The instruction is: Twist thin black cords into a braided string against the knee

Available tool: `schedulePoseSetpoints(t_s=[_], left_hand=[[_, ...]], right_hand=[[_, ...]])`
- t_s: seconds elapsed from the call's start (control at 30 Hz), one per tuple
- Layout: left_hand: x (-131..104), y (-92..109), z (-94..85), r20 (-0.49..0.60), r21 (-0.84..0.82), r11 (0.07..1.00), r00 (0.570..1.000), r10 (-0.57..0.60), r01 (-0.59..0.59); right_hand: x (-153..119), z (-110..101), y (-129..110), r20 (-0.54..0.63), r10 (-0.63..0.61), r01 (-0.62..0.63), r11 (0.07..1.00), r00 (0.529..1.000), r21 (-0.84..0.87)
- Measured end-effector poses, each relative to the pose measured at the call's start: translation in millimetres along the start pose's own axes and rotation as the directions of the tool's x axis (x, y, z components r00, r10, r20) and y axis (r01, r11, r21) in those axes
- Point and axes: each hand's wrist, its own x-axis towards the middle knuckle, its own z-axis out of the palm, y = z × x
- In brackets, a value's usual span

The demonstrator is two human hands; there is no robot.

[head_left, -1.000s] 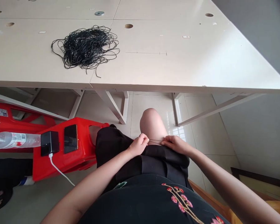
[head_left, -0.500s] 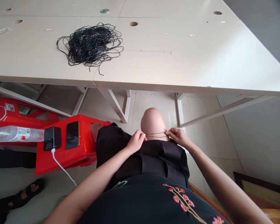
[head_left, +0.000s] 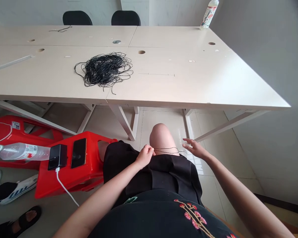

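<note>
A thin black cord lies across the bare knee in two strands that meet at the right side of the leg. My left hand pinches its left end, fingers closed, just above the black skirt. To the right of the knee, my right hand is off the cord with its fingers apart and nothing visible in them. A short tail of cord sticks out toward it. On the table ahead lies a tangled heap of black cord.
A white table spans the front, with a bottle at its far corner. At left, a red stool carries a phone, a black charging device with a white cable, and a plastic bottle. Another person's feet show lower left.
My right hand has let go of the cord and moved slightly right, its fingers spreading. My left hand keeps its pinch. The view has tilted up, showing chairs beyond the table.
</note>
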Motion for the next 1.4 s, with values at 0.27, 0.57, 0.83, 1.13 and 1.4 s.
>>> schedulePoseSetpoints(t_s=[0.27,0.57,0.83,1.13,1.4], left_hand=[[-8.6,-1.6,2.8,0.013,-0.024,0.999,1.000,-0.021,0.022],[-0.8,-9.4,-11.6,0.040,-0.042,0.998,0.998,-0.053,0.055],[26.8,-3.4,-37.5,0.184,-0.171,0.961,0.965,-0.185,0.217],[42.3,-1.2,-46.5,0.233,-0.174,0.954,0.952,-0.200,0.243],[54.6,-2.7,-55.2,0.246,-0.167,0.960,0.952,-0.181,0.226]], right_hand=[[-10.1,61.9,-86.5,-0.186,-0.142,0.093,0.965,0.972,-0.246],[7.3,64.9,-109.6,-0.188,0.087,-0.142,0.942,0.978,-0.303],[44.4,64.6,-117.7,-0.175,0.047,-0.111,0.921,0.983,-0.373],[64.0,61.9,-117.3,-0.185,0.082,-0.140,0.934,0.979,-0.330],[76.3,57.4,-122.9,-0.170,0.068,-0.124,0.930,0.983,-0.345]])
